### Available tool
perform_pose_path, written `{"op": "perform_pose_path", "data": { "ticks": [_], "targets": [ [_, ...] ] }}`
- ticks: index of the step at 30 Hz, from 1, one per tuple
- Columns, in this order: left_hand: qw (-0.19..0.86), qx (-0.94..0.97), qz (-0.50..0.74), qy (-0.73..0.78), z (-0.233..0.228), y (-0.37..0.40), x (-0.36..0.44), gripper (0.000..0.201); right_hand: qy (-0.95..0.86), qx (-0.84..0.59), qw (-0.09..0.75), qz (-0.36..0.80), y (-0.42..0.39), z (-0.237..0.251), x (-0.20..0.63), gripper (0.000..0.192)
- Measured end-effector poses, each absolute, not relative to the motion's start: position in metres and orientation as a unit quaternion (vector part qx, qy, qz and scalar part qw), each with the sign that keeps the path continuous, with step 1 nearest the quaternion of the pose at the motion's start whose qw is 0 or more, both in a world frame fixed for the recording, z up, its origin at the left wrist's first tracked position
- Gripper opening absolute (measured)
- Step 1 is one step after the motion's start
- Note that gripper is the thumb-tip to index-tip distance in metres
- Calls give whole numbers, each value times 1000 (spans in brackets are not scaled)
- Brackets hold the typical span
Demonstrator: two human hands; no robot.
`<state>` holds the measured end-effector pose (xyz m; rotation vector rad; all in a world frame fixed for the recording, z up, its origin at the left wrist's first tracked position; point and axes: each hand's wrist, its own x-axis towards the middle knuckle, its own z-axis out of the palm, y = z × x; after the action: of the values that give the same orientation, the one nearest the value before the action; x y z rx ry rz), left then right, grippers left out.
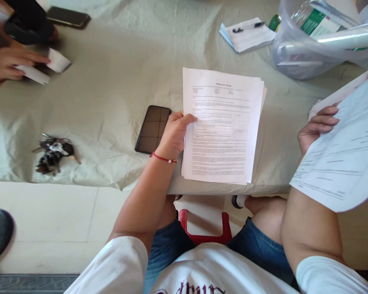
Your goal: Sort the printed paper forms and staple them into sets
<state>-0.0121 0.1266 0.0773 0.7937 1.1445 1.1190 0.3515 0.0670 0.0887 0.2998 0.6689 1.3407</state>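
Observation:
My left hand (177,130) grips the left edge of a stack of printed sheets (222,130), its thumb lying on the top page. Small text and a boxed table cover that page. Under my left forearm and beside the stack lies a black smartphone (152,128), face up. At the right, my right hand (318,124) is closed on a curling printed sheet (343,155), which hides part of the palm. Another pale sheet or pad (340,94) shows just behind those fingers.
A crumpled light-green cloth (110,81) covers the table. Keys (55,154) lie at the left. A clear plastic tub (306,57) with a bottle stands back right, near papers with a pen (248,34). Another person's hand (12,63) holds white cards beside a second phone (68,17).

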Motion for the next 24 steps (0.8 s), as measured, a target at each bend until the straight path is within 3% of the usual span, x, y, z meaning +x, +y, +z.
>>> {"op": "perform_pose_path", "data": {
  "ticks": [3, 9, 13, 19, 24],
  "targets": [
    [628, 342, 492, 496, 78, 127, -12, 14, 428, 308, 646, 552, 62, 92, 347, 51],
    [627, 345, 488, 500, 79, 126, -11, 14, 229, 46, 755, 613, 64, 99, 339, 50],
    [625, 341, 492, 501, 79, 126, -10, 14, 165, -14, 782, 600, 64, 101, 336, 45],
    [618, 349, 490, 506, 78, 126, -11, 16, 14, -90, 810, 579, 72, 83, 348, 22],
    [621, 345, 491, 504, 78, 126, -11, 15, 6, -72, 806, 587, 75, 78, 355, 16]
  ]
}}
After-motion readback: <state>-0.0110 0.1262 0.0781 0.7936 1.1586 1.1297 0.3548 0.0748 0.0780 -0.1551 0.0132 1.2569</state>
